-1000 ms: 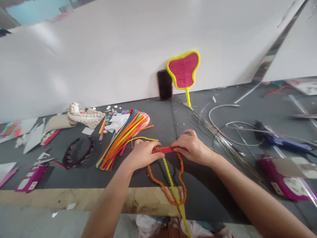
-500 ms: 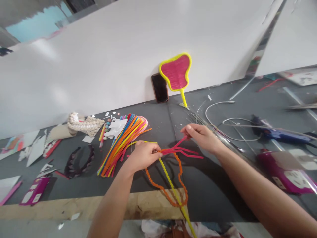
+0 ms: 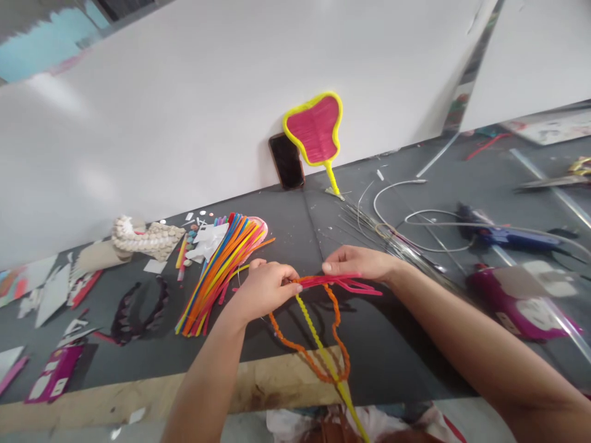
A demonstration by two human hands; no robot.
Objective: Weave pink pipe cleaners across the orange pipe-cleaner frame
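My left hand (image 3: 264, 285) pinches the top of an orange twisted pipe-cleaner frame (image 3: 308, 352) where pink pipe cleaners (image 3: 351, 283) meet it. A yellow twisted stem (image 3: 323, 344) runs down the frame's middle toward me. My right hand (image 3: 362, 263) holds the pink pipe cleaners just right of the left hand, their loose ends sticking out to the right. Both hands hover just above the dark grey table (image 3: 406, 344).
A bundle of coloured pipe cleaners (image 3: 221, 264) lies left of my hands. A finished pink and yellow fan (image 3: 315, 130) and a phone (image 3: 287, 161) lean on the white wall. Thin wires (image 3: 397, 243), a blue glue gun (image 3: 503, 234) and a purple packet (image 3: 521, 304) lie right.
My right hand first pulled the pink pipe cleaners up and to the right, away from the frame. It has now come back down and left, laying them across the frame's top.
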